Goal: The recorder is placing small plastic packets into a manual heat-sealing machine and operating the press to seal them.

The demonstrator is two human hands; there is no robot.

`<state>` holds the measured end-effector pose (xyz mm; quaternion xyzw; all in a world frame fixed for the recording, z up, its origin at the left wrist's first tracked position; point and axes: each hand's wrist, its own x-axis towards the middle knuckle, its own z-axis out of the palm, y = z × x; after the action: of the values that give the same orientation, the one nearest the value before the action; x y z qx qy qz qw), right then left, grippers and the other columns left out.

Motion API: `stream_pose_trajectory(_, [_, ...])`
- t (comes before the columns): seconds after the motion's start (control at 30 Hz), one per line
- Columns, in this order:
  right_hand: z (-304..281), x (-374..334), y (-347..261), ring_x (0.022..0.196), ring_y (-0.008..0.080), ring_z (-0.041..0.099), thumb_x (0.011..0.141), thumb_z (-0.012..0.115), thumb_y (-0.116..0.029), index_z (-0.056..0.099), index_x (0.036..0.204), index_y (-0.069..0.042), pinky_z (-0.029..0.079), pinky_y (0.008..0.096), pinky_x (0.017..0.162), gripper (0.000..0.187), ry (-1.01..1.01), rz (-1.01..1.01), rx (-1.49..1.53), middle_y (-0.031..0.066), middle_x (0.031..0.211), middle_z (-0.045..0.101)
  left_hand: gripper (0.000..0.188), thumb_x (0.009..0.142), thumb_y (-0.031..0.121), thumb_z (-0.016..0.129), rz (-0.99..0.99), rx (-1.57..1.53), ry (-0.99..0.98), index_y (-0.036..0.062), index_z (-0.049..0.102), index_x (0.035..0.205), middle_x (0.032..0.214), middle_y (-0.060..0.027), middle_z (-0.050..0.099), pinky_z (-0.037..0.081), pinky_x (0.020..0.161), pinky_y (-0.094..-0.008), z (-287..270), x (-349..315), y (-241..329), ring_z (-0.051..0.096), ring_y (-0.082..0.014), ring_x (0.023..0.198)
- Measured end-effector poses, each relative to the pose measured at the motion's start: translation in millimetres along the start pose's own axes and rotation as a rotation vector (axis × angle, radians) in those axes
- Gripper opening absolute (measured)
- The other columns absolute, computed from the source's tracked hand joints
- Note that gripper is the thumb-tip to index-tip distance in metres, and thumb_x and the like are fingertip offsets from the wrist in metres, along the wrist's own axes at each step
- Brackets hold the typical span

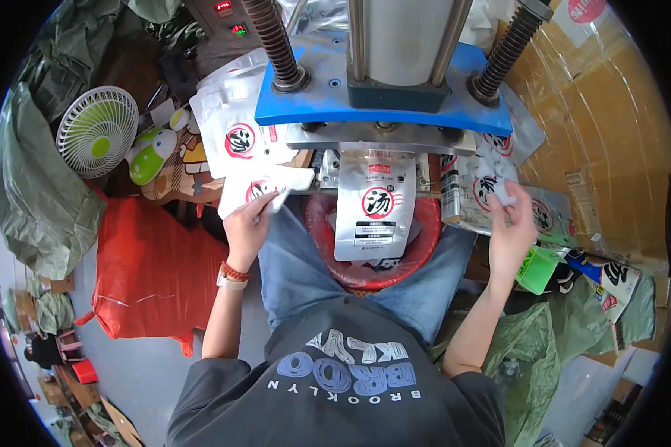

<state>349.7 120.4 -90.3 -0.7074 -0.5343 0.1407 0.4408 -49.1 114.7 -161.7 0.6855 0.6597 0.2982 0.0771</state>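
Observation:
My left hand (247, 229) is closed on the edge of a silver-white printed pouch (235, 190), at the left of the press. On the right, my right hand (513, 227) reaches over a stack of similar pouches (470, 197). Its thumb and fingers are bent around a small white piece (502, 195), too small to name. Between my hands another silver pouch (376, 201) with a red ring print hangs by its upper edge under the blue press plate (384, 104). A red bucket (434, 253) stands below it, between my knees.
Steel rods with springs (503, 56) flank the press cylinder. More pouches (231, 112) lie at the left beside a small fan (97, 130). A red sack (145, 279) sits on the left floor, a large cardboard box (604, 127) at right, with a green plastic container (538, 270) below.

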Motion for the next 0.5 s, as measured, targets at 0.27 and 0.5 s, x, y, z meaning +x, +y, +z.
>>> stream_pose_trajectory(0.27, [7.8,-48.7,-66.3,0.102,0.0319,0.065,0.077,0.07,0.007,0.065,0.096,0.002,0.048,0.0495,0.097,0.02,-0.213,-0.732,0.493,0.0185,0.104,0.066,0.048,0.058,-0.018,0.057,0.293,-0.239,0.15,0.0057,0.072,0.097,0.098,-0.0073,0.073,0.057,0.072,-0.0297,-26.4,-17.6,101.5,0.07,-0.0239,0.099])
stream_pose_trajectory(0.5, [16.1,-57.5,-78.6,0.1,0.028,0.068,0.068,0.083,-0.003,0.065,0.081,-0.009,0.031,0.0514,0.111,0.023,-0.353,-0.772,0.487,0.0051,0.09,0.073,0.038,0.065,-0.007,0.067,0.595,-0.254,0.011,0.0047,0.072,0.101,0.098,-0.0077,0.073,0.058,0.075,-0.0315,-40.0,-16.5,127.2,0.071,-0.0246,0.092])
